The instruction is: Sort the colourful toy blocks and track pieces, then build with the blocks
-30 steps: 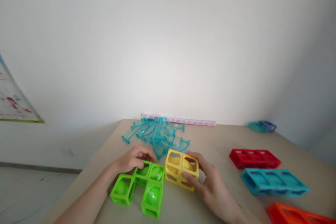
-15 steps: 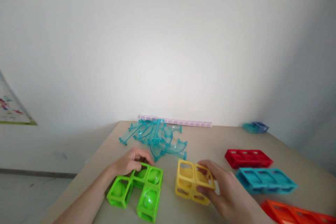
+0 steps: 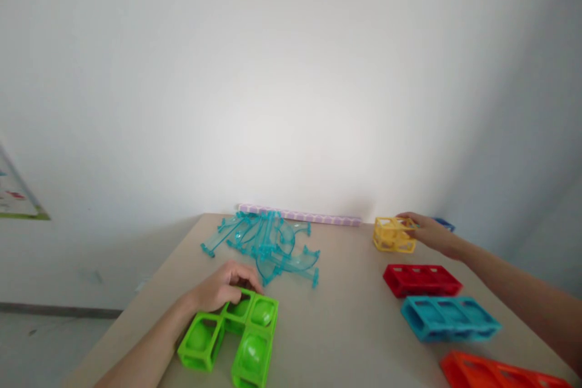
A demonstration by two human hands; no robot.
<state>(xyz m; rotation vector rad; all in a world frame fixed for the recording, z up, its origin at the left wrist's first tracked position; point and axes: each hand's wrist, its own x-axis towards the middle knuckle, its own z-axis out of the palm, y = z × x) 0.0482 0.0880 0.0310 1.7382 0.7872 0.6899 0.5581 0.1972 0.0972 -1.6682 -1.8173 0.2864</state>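
My left hand grips the far edge of a green block piece, made of several joined open-sided cubes with rounded insides. Its thumb lies on top and the fingers curl behind, partly hidden. At the far right, my right hand is closed on a yellow block piece of joined cubes near the back of the table. Most of that hand's fingers are behind the yellow piece. Just beyond my left hand lies a heap of clear turquoise track parts.
On the right stand a red block row, a blue block row and an orange block row. A purple patterned strip runs along the wall. A dark blue piece sits behind my right forearm. The table meets the wall.
My right hand has carried the yellow block piece from beside the green one to the far right of the table. My left hand stays on the green piece. The view has shifted slightly.
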